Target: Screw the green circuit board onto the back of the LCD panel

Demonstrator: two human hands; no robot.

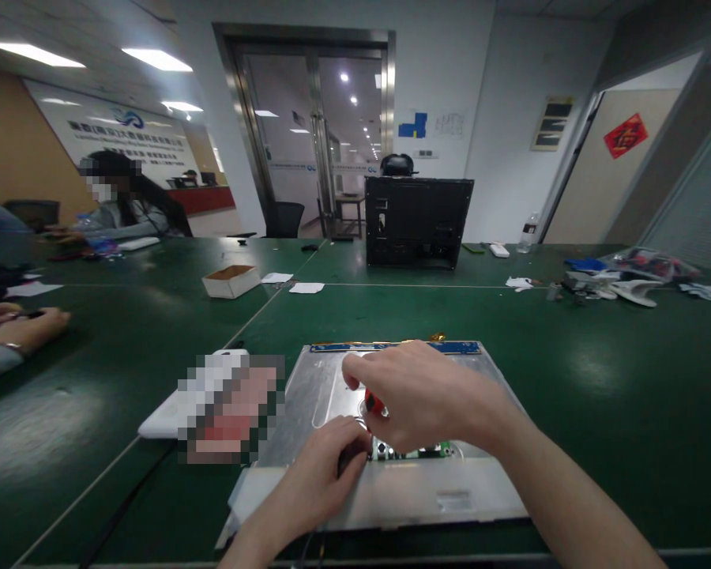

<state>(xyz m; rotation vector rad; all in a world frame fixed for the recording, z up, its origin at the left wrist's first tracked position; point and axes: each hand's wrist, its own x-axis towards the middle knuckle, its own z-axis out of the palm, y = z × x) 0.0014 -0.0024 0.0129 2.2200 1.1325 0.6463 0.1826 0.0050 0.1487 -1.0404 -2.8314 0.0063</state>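
Note:
A flat metal display panel [308,395] lies face down in front of me, with a blue circuit strip [462,347] along its far edge. My right hand [418,391] is closed from above around a red-and-black handle [374,401] that looks like a screwdriver's; its tip is hidden. Beneath that hand, a green circuit board [423,452] shows near the panel's front. My left hand [332,458] rests on the panel beside the board, fingers curled together close to the tool. Whatever they pinch is hidden.
Left of the panel lie a white device [166,419] and a blurred-out item [234,415]. Farther off stand an open box [232,282] and a black monitor back [418,221]. Loose parts [604,284] are at right. Another person's hands [29,328] are at left.

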